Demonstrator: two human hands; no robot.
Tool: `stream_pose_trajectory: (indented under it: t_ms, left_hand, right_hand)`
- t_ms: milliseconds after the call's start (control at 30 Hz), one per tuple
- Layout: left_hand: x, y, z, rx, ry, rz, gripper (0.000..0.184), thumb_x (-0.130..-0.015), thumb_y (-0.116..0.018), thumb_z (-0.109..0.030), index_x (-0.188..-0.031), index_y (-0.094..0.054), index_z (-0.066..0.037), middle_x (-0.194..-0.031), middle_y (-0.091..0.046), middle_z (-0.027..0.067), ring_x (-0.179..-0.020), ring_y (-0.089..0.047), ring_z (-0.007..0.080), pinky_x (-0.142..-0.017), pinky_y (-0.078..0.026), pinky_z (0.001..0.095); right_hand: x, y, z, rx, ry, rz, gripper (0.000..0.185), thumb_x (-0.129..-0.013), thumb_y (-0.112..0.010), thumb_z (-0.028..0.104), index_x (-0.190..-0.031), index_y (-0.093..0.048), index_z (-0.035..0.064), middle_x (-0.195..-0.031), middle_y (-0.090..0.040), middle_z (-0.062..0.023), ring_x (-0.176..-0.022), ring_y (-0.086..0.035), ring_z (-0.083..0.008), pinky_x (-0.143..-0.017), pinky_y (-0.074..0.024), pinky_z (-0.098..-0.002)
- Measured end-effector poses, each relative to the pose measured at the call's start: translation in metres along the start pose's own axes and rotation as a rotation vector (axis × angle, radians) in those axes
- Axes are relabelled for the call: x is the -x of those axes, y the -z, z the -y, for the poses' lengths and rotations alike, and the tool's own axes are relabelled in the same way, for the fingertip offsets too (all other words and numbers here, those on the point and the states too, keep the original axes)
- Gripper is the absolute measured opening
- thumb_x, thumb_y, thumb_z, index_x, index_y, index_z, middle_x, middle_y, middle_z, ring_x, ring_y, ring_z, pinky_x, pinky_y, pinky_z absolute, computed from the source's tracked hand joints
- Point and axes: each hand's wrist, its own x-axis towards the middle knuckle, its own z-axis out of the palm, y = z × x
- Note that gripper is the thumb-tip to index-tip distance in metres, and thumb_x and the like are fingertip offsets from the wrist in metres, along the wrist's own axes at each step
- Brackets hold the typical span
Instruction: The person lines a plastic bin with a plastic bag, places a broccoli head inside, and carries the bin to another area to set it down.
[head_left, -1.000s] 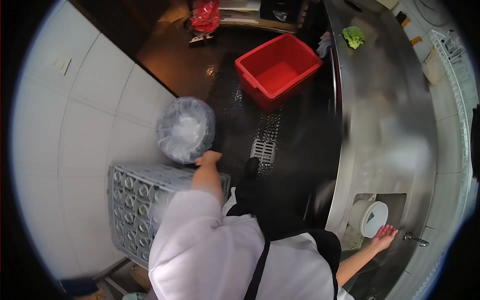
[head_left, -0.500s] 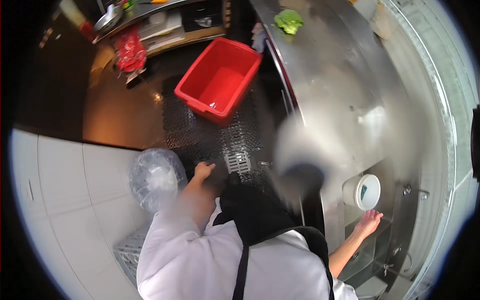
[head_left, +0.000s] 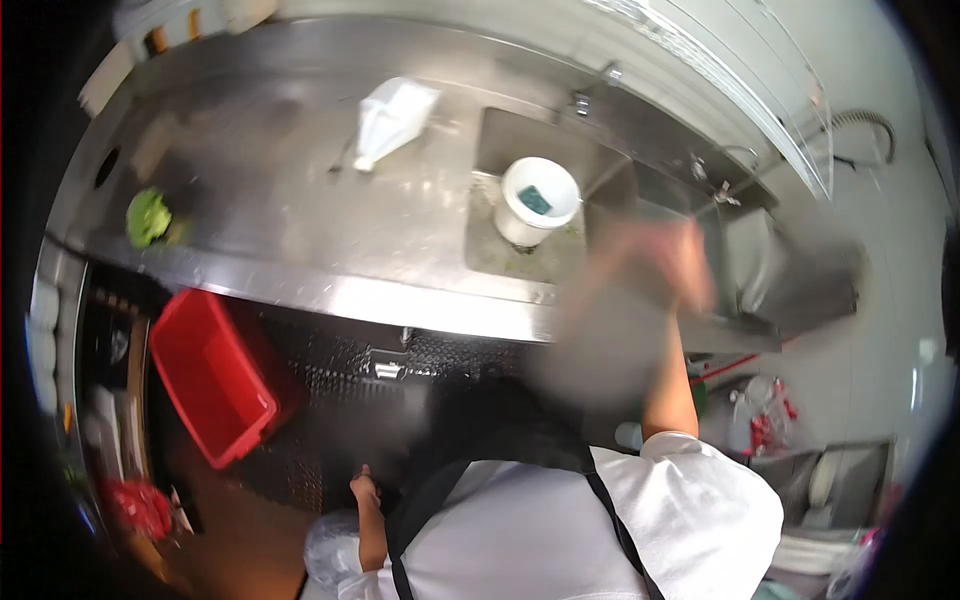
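My right hand [head_left: 668, 258] is over the front edge of the sink counter, blurred and partly behind a smear on the lens; its fingers cannot be made out. Nearest to it, left of the hand, a white bucket [head_left: 522, 222] stands upright in the left sink basin [head_left: 488, 255]. A dark green scouring pad [head_left: 534, 200] lies inside the bucket. Low at my left side hangs my left hand [head_left: 366, 487], small in view, with its fingers loosely apart and nothing visible in them. A clear plastic bag [head_left: 333, 550] is just below that hand.
A red tub [head_left: 215, 380] stands on the wet floor at left. On the steel counter [head_left: 270, 200] lie a green vegetable head [head_left: 149, 217] and a white bag-like item [head_left: 395, 115]. Taps [head_left: 583, 103] line the back wall. Plastic bags and bottles [head_left: 762, 412] sit at lower right.
My view has turned right, bringing the sink to the centre and the red tub to the left. My right hand now appears higher and blurred; my left stays low at my side.
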Motion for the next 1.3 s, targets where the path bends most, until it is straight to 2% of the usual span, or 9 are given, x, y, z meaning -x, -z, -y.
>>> stream_pose_trajectory:
  t_ms: [133, 400, 633, 800, 867, 900, 967, 1133, 1300]
  left_hand:
    - [0.029, -0.052, -0.059, -0.117, -0.114, 0.032, 0.028, -0.090, -0.059, -0.026, -0.100, -0.057, 0.000, -0.086, -0.062, 0.0102, -0.072, -0.061, 0.0227, -0.055, -0.049, 0.0349]
    - [0.010, -0.111, -0.025, 0.207, -0.184, 0.085, 0.033, -0.088, -0.063, -0.023, -0.107, -0.057, 0.004, -0.088, -0.062, 0.0075, -0.077, -0.059, 0.0193, -0.065, -0.050, 0.0344]
    - [0.087, -0.179, -0.055, -0.424, -0.380, 0.128, 0.026, -0.089, -0.059, -0.018, -0.105, -0.059, 0.003, -0.087, -0.062, 0.0070, -0.074, -0.057, 0.0171, -0.062, -0.047, 0.0334]
    - [0.137, -0.223, -0.079, -0.351, -0.390, 0.108, 0.034, -0.086, -0.061, -0.022, -0.112, -0.059, 0.000, -0.095, -0.064, 0.0078, -0.082, -0.059, 0.0185, -0.072, -0.046, 0.0310]
    - [0.088, -0.214, -0.046, -0.553, -0.788, 0.022, 0.033, -0.084, -0.066, -0.024, -0.103, -0.063, 0.003, -0.090, -0.064, 0.0085, -0.082, -0.058, 0.0191, -0.072, -0.046, 0.0325]
    - [0.097, -0.216, -0.053, -0.599, -0.677, -0.017, 0.039, -0.083, -0.066, -0.026, -0.108, -0.061, 0.003, -0.099, -0.063, 0.0115, -0.090, -0.058, 0.0217, -0.078, -0.045, 0.0329]
    - [0.131, -0.230, -0.082, -0.696, -0.449, -0.080, 0.050, -0.083, -0.067, -0.030, -0.118, -0.056, 0.004, -0.115, -0.061, 0.0177, -0.107, -0.058, 0.0267, -0.089, -0.045, 0.0336]
    - [0.209, -0.233, -0.131, -0.537, -0.292, -0.085, 0.055, -0.083, -0.067, -0.032, -0.123, -0.052, 0.004, -0.121, -0.057, 0.0198, -0.114, -0.054, 0.0279, -0.095, -0.042, 0.0331]
    - [0.175, -0.206, -0.107, -0.286, -0.535, -0.026, 0.048, -0.083, -0.068, -0.029, -0.115, -0.055, 0.005, -0.105, -0.063, 0.0127, -0.094, -0.059, 0.0202, -0.082, -0.046, 0.0299]
  right_hand:
    - [-0.060, 0.066, -0.018, 0.033, 0.068, -0.119, 0.035, -0.090, -0.055, 0.040, -0.104, -0.045, 0.0100, -0.086, -0.049, 0.0000, -0.068, -0.046, -0.0086, -0.053, -0.0384, -0.0236]
    - [-0.242, 0.181, -0.057, 0.328, 0.058, -0.352, 0.037, -0.085, -0.064, 0.024, -0.111, -0.050, 0.0015, -0.094, -0.055, -0.0071, -0.084, -0.051, -0.0147, -0.075, -0.0423, -0.0281]
    - [-0.341, 0.212, -0.082, 0.382, 0.121, -0.260, 0.036, -0.084, -0.065, 0.022, -0.110, -0.053, 0.0009, -0.088, -0.059, -0.0052, -0.081, -0.055, -0.0165, -0.074, -0.0450, -0.0303]
    - [-0.368, 0.206, -0.137, 0.965, 0.160, 0.103, 0.045, -0.080, -0.067, 0.016, -0.120, -0.051, 0.0022, -0.112, -0.059, -0.0170, -0.106, -0.056, -0.0301, -0.090, -0.0437, -0.0383]
    - [-0.365, 0.194, -0.159, 1.039, 0.285, 0.350, 0.047, -0.079, -0.065, 0.010, -0.123, -0.050, 0.0016, -0.118, -0.057, -0.0179, -0.112, -0.054, -0.0321, -0.094, -0.0423, -0.0386]
    - [-0.362, 0.188, -0.166, 0.946, 0.307, 0.491, 0.044, -0.079, -0.063, 0.005, -0.121, -0.051, 0.0022, -0.116, -0.057, -0.0174, -0.112, -0.054, -0.0305, -0.094, -0.0424, -0.0379]
    - [-0.349, 0.168, -0.150, 0.994, 0.295, 0.650, 0.033, -0.081, -0.058, 0.000, -0.113, -0.056, 0.0029, -0.103, -0.063, -0.0143, -0.095, -0.061, -0.0253, -0.083, -0.0465, -0.0333]
    - [-0.390, 0.170, -0.168, 1.038, 0.425, 0.231, 0.013, -0.084, -0.057, 0.003, -0.096, -0.062, 0.0014, -0.084, -0.063, -0.0115, -0.076, -0.058, -0.0211, -0.073, -0.0472, -0.0323]
    - [-0.235, 0.020, -0.054, 0.815, 0.639, 0.579, 0.009, -0.087, -0.056, 0.006, -0.091, -0.062, 0.0017, -0.079, -0.063, -0.0127, -0.074, -0.059, -0.0207, -0.070, -0.0475, -0.0334]
